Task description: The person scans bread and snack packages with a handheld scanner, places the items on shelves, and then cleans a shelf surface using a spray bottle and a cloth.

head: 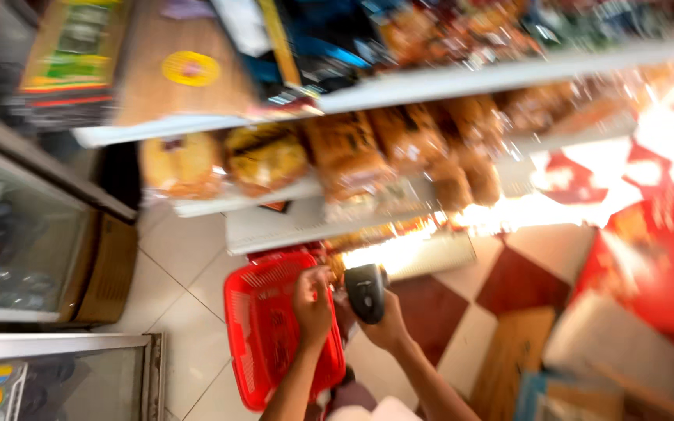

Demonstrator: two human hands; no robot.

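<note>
Here the left hand (311, 306) grips a seemingly empty red basket (274, 335); the right hand (384, 326) clasps a dark scanner (366, 291) below bread shelves (446, 82).

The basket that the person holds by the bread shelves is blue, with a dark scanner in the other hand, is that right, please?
Not quite: the basket is red, not blue, as the head view shows. The rest holds: the left hand has it at the rim, the right hand holds a dark scanner, and the bread shelves are just ahead.
</note>
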